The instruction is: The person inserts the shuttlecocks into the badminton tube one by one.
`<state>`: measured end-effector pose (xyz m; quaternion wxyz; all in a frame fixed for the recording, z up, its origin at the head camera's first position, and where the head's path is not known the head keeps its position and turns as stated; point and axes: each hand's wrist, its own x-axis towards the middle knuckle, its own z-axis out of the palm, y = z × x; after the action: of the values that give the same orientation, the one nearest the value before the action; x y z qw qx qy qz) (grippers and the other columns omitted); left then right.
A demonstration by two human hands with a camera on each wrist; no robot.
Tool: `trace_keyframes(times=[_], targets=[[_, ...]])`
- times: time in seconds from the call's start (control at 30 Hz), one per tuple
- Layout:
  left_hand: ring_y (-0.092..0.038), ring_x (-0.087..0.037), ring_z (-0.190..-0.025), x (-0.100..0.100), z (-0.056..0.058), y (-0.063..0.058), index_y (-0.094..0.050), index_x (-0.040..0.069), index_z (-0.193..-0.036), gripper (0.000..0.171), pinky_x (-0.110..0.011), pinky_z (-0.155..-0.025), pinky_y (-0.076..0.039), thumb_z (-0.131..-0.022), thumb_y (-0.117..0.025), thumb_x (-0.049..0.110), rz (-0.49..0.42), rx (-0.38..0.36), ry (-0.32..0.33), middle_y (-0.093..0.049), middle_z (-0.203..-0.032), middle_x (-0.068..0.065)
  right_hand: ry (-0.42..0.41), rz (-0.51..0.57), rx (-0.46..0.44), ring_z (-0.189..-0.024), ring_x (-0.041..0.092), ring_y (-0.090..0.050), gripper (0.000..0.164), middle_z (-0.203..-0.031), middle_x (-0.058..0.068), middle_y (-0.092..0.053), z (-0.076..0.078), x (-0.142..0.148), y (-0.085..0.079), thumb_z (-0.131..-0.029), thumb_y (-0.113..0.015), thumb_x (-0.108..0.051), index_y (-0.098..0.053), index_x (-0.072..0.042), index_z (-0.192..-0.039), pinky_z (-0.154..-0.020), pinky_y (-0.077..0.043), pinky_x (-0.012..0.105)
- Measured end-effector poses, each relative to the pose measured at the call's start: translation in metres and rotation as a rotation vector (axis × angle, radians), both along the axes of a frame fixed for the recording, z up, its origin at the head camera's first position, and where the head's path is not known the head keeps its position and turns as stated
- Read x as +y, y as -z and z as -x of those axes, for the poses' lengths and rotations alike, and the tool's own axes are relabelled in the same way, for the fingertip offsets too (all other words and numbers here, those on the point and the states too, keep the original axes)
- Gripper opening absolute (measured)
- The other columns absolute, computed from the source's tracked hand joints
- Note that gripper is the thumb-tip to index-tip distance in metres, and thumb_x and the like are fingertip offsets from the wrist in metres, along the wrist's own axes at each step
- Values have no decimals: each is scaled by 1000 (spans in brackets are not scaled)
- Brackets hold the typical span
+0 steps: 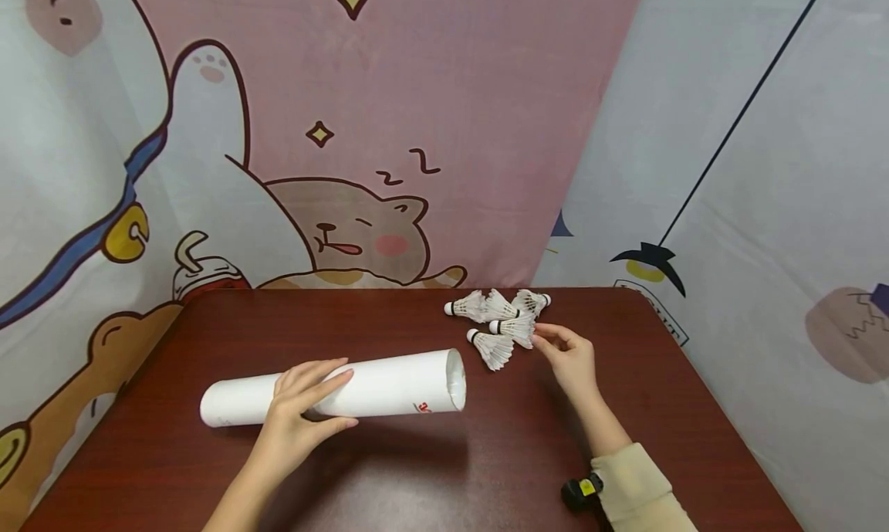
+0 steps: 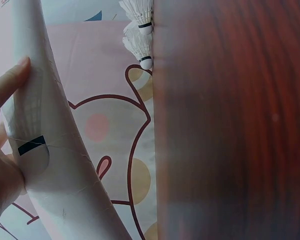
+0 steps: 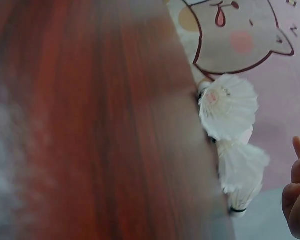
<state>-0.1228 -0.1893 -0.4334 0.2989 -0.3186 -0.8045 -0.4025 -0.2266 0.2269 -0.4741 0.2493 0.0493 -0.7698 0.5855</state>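
My left hand [image 1: 295, 408] grips a long white shuttlecock tube [image 1: 396, 385] from above, thumb on the near side and fingers over the top. The tube lies crosswise, its round end facing right and a shadow on the table below it. A shuttlecock picture on its side shows in the left wrist view. Several white feather shuttlecocks [image 1: 491, 349] lie in a cluster at the far right of the table. My right hand [image 1: 569, 358] reaches there, thumb and forefinger slightly parted right at the feather edge of the nearest-right shuttlecock [image 1: 514, 330].
Everything lies on a dark red-brown wooden table [image 1: 660, 439]. Behind it hangs a cloth backdrop [image 1: 486, 130] with cartoon animals, close to the table's far edge. A small black device [image 1: 582, 492] with a yellow label sits by my right sleeve cuff [image 1: 632, 478].
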Motion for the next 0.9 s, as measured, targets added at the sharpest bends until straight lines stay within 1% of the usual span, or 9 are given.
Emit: trace_keyframes(times=[0.13, 0.2, 0.3, 0.37, 0.43, 0.57, 0.67, 0.8, 0.9], targets=[[-47, -29, -115, 0, 1, 0, -67, 9, -122, 72, -37, -101, -20, -53, -90, 12, -1, 11, 6, -61, -127, -8, 11, 10, -42, -60, 5, -47, 21, -86, 13, -71, 7, 4, 3, -79, -78, -2, -73, 4, -98, -51, -36, 16], [-47, -29, -115, 0, 1, 0, -67, 9, -121, 72, -37, -101, -20, -53, -90, 12, -2, 13, 7, -61, -126, -9, 0, 5, -48, -61, 5, -49, 22, -89, 20, -70, 6, 3, -1, -80, -76, 1, -71, 8, -99, -53, -37, 15], [-47, -28, -115, 0, 1, 0, -67, 9, -121, 72, -37, -102, -20, -54, -90, 12, -1, 8, 5, -61, -126, -8, -7, -17, -63, -62, 6, -51, 23, -92, 26, -68, 2, 0, -8, -81, -74, 3, -68, 12, -101, -53, -37, 15], [-47, -28, -115, 0, 0, 0, -68, 9, -121, 71, -38, -102, -20, -54, -90, 13, 0, 5, 3, -61, -127, -7, -8, -31, -73, -62, 7, -51, 23, -93, 27, -68, 1, -1, -10, -81, -74, 4, -67, 13, -101, -51, -36, 15], [-47, -28, -115, 0, 0, -1, -67, 10, -121, 71, -37, -102, -19, -54, -90, 12, 2, -1, 1, -61, -127, -7, -4, -29, -101, -64, 8, -51, 24, -94, 27, -68, 4, 0, -6, -81, -74, 3, -68, 12, -102, -52, -36, 15], [-47, -28, -115, 0, 0, -2, -67, 10, -122, 71, -37, -103, -19, -54, -90, 12, 2, -4, 1, -61, -127, -9, 2, -42, -146, -66, 7, -52, 24, -95, 21, -70, 16, 6, 12, -82, -76, -4, -70, 8, -102, -52, -37, 16], [-47, -28, -116, 0, -1, -2, -67, 10, -122, 71, -37, -102, -20, -54, -90, 12, 1, -2, 2, -61, -126, -10, 15, -63, -154, -65, 5, -52, 24, -93, 17, -71, 24, 10, 26, -82, -78, -9, -72, 4, -101, -52, -38, 16], [-46, -28, -115, 0, -1, -2, -68, 10, -121, 71, -36, -102, -20, -54, -90, 12, 0, 1, 0, -61, -126, -10, 8, -70, -150, -65, 9, -53, 21, -91, 23, -69, 17, 2, 13, -82, -76, -2, -71, 8, -99, -52, -37, 14], [-46, -29, -116, 0, -1, -2, -68, 10, -121, 71, -36, -102, -21, -54, -90, 13, -1, 4, 0, -61, -126, -10, -11, -44, -165, -67, 10, -56, 21, -92, 27, -68, 18, -1, 13, -82, -74, 1, -69, 11, -100, -53, -39, 13]])
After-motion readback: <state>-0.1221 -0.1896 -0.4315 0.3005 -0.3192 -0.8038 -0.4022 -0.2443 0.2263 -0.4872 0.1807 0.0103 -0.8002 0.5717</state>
